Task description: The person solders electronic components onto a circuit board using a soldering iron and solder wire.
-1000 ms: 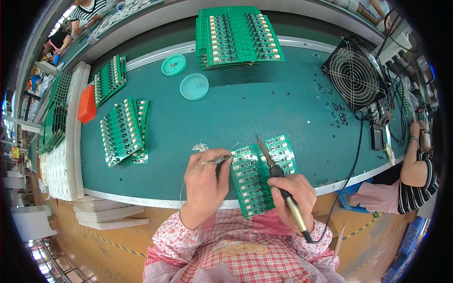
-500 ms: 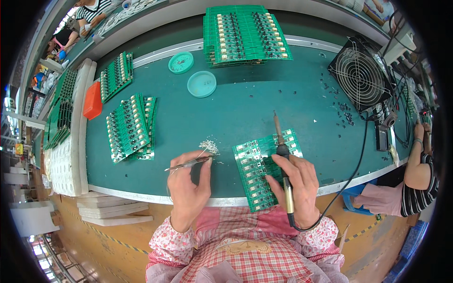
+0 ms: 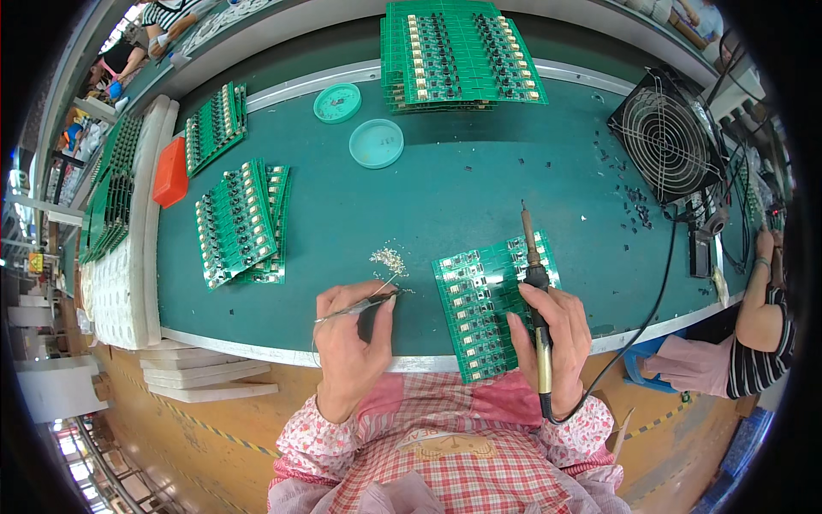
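My left hand (image 3: 353,355) is closed on metal tweezers (image 3: 351,309), held near the table's front edge. A thin pale wire also runs out from between its fingers. Just beyond those fingertips lies a small heap of tiny pale components (image 3: 390,259). My right hand (image 3: 563,338) grips a soldering iron (image 3: 539,278) like a pen, its tip pointing away from me and raised above the tabletop. Under the iron, a green circuit board (image 3: 473,321) with rows of small white and black parts lies at the front edge, partly covered by that hand.
Stacked circuit boards stand at the back (image 3: 467,60) and left (image 3: 235,223). Two turquoise lids (image 3: 376,144) and a red box (image 3: 170,174) lie nearby. A black fan (image 3: 668,137) stands right, beside scattered black parts (image 3: 635,210). The iron's cord (image 3: 655,300) loops rightward. Another person's arm (image 3: 758,295) is far right.
The whole view has shifted slightly. The soldering iron has moved a little to the right over the board. Both hands keep their grips.
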